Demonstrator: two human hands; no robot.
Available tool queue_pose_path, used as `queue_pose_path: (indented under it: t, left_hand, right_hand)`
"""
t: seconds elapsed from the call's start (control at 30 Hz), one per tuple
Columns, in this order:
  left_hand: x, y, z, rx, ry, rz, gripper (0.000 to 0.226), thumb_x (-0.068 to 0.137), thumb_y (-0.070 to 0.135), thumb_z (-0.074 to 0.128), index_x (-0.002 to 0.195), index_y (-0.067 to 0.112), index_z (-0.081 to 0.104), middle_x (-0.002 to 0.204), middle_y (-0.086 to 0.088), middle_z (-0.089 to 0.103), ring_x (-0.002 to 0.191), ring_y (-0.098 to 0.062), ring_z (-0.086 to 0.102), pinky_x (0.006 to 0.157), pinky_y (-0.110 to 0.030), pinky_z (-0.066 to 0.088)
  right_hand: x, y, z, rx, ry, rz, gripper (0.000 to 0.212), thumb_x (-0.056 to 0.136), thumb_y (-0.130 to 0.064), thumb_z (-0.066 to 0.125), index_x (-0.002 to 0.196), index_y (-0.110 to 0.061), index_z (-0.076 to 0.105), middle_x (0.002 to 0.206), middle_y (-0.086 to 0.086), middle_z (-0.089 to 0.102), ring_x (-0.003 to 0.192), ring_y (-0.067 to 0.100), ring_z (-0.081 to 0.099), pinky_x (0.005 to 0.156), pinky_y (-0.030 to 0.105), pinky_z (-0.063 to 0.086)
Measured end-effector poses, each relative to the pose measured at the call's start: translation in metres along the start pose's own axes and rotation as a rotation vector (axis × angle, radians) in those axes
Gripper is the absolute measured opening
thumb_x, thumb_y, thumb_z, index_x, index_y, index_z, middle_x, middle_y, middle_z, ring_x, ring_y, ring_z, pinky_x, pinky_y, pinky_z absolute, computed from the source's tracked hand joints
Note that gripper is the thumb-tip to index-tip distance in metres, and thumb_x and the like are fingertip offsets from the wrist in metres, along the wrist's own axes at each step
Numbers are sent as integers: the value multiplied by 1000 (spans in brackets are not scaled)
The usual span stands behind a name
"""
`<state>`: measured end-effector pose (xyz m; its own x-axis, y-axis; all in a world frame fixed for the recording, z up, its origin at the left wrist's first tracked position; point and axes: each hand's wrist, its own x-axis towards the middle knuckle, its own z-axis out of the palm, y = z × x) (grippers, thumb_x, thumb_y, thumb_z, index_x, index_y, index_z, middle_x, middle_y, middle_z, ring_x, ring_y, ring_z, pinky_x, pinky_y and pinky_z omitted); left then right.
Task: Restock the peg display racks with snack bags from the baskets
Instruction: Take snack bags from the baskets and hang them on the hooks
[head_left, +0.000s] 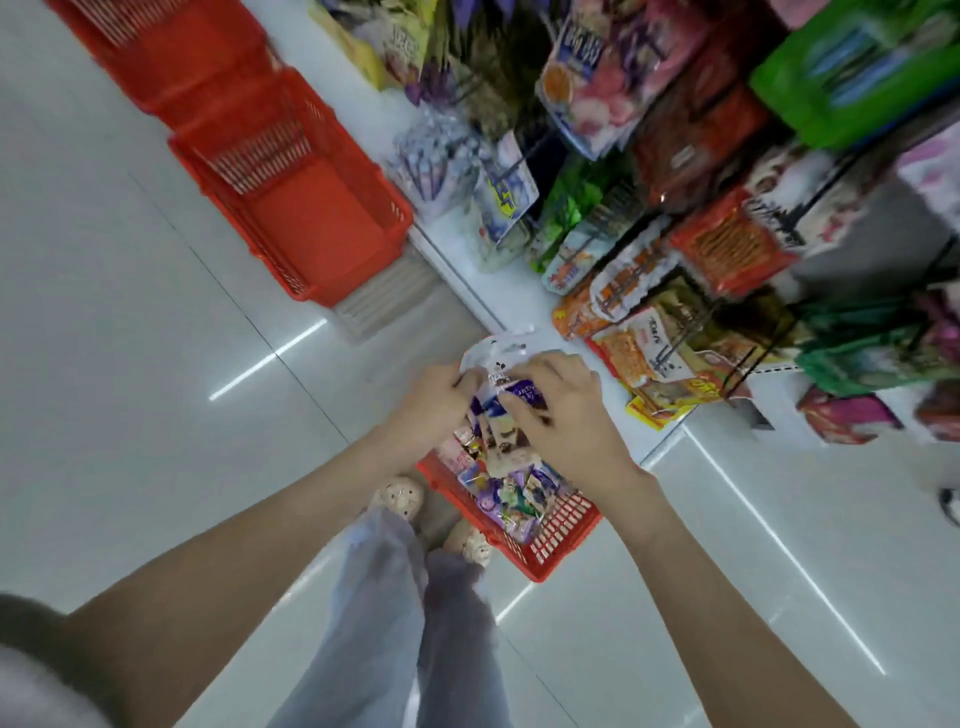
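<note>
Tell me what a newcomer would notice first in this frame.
Dead centre, the left hand and right hand hold a purple-and-white snack bag over a red basket of more bags by the person's feet. To the right, the peg racks are crowded with colourful packets; a second red basket sits on the floor upper left.

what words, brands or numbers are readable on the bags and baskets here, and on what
No text reads for certain.
Held snack bag: dark print on purple, too blurred.
Bags on the peg rack: big characters, smeared by blur.
Red baskets: no lettering shows.
</note>
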<state>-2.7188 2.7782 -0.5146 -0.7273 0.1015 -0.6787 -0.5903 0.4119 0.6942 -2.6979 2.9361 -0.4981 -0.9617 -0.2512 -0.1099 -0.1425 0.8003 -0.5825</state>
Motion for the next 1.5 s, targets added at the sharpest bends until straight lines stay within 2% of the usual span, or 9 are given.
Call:
queue_pose_path:
  t: [0.13, 0.33, 0.5, 0.8, 0.97, 1.17, 1.27, 1.37, 1.5]
  left_hand:
    - [-46, 66, -54, 85, -81, 172, 32, 100, 26, 48, 75, 9, 57, 78, -13, 65, 72, -21, 58, 75, -38, 48]
    - [-104, 162, -126, 292, -95, 431, 32, 99, 28, 49, 95, -1, 62, 88, -12, 66, 81, -17, 55, 73, -31, 43]
    - [-143, 220, -154, 259, -59, 523, 23, 100, 21, 49, 80, 15, 59, 70, 3, 61, 55, 7, 58, 55, -12, 47]
    - [-179, 301, -169, 361, 34, 636, 39, 87, 53, 56, 87, 16, 67, 92, -31, 65, 84, -44, 65, 80, -57, 54]
    - [-199, 361, -200, 475, 49, 754, 35, 99, 36, 48, 71, 18, 58, 52, 10, 44, 46, -8, 50, 70, -43, 53]
    - [-222, 474, -259, 564, 158, 1027, 23, 98, 35, 49, 78, 30, 60, 69, -1, 61, 68, -18, 60, 68, -29, 54]
    - [-229, 526, -286, 526, 223, 1181, 23, 96, 34, 52, 75, 29, 60, 52, 17, 60, 54, 4, 56, 53, -7, 41]
    - [-223, 573, -307, 458, 246, 1315, 28, 96, 36, 54, 86, 13, 67, 46, 20, 56, 45, 6, 51, 46, -8, 36]
    - [-204, 618, -308, 357, 225, 1446, 40, 96, 36, 54, 61, 17, 58, 47, 11, 57, 39, -1, 42, 41, -12, 30]
  right_hand:
    - [21, -53, -78, -10, 106, 48, 43, 86, -27, 64, 126, -13, 56, 118, 7, 54, 111, 29, 46, 93, 39, 35]
    - [51, -138, -166, -44, 254, 43, 27, 80, -17, 74, 103, -10, 61, 98, -3, 44, 95, 17, 32, 84, 34, 30]
    - [65, -179, -225, 22, 198, -54, 13, 84, -12, 69, 88, -12, 57, 86, -7, 46, 92, 17, 37, 76, 28, 25]
    - [76, -212, -323, 20, 179, -103, 14, 89, -16, 63, 91, -2, 63, 83, 13, 63, 69, 15, 49, 63, 23, 37]
    - [97, -246, -371, -33, 275, -168, 12, 95, -16, 57, 91, -5, 61, 74, -5, 52, 65, 2, 44, 56, 10, 33]
    - [145, -304, -453, -225, 587, -315, 12, 94, -13, 56, 89, -3, 58, 78, 3, 53, 75, 19, 44, 64, 32, 24]
    - [169, -328, -496, -266, 710, -354, 8, 95, -14, 55, 94, -7, 60, 80, 0, 55, 77, 18, 47, 64, 29, 26]
    - [188, -346, -530, -303, 841, -420, 10, 95, -14, 54, 104, -12, 61, 76, -14, 51, 71, 2, 48, 63, 13, 31]
    - [201, -350, -562, -232, 976, -439, 9, 93, -17, 60, 99, -22, 63, 79, -15, 58, 73, -2, 53, 69, 12, 39]
